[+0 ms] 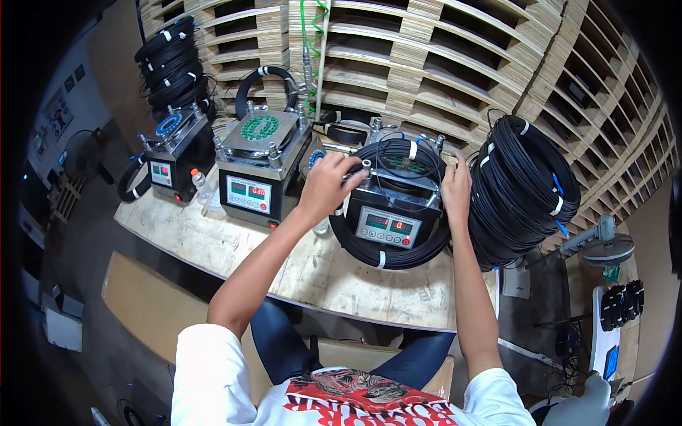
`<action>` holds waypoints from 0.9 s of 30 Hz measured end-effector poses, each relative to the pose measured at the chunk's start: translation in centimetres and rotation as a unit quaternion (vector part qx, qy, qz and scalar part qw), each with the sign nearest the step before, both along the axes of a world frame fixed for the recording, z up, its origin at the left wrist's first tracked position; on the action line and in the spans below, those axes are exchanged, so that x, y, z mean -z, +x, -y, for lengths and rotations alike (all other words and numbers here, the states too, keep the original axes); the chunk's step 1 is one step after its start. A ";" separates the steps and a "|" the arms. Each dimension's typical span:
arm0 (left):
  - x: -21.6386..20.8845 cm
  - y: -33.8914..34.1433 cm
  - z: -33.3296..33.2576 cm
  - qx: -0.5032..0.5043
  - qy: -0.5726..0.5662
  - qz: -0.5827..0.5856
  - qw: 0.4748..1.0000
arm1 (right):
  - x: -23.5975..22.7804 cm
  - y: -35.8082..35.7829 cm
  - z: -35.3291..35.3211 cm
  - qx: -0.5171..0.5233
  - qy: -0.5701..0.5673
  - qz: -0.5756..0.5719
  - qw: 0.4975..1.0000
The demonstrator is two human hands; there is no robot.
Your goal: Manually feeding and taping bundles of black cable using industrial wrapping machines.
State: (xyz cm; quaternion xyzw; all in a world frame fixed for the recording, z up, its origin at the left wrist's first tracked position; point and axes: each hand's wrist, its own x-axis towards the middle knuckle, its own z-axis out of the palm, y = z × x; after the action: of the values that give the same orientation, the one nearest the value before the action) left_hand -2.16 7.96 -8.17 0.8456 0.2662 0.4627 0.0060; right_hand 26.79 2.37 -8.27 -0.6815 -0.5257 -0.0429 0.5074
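Hands (pixel 327 183) flank coil (pixel 420 258) (lit display (pixel 387 226)).

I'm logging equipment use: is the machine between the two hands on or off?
The machine is on: red digits glow on its front panel.

In front of me, a black cable coil (pixel 415 258) bound with white bands (pixel 382 260) curves below the red-lit panel (pixel 380 228) of a dark, boxy machine (pixel 391 201) standing upright on my worktop (pixel 341 291).

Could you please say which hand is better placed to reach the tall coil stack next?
Probably the right hand: it is nearer the coil stack, while the left hand is across the machine from it.
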 end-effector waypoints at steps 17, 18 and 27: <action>0.6 1.2 2.6 -0.089 -0.138 -0.049 0.985 | -0.2 -0.5 0.7 0.019 0.028 0.007 0.999; 0.6 1.6 3.0 -0.099 -0.185 -0.023 0.977 | -0.2 -0.6 0.7 0.027 0.020 0.003 0.999; 0.6 1.1 2.9 0.088 -0.303 0.069 0.946 | 0.1 -0.2 1.6 0.035 0.097 -0.017 0.995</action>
State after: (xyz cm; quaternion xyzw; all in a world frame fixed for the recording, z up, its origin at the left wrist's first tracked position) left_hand -1.05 5.05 -8.75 0.7898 0.3179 0.4148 0.3210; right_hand 26.63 0.81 -8.36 -0.6479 -0.4859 -0.0998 0.5781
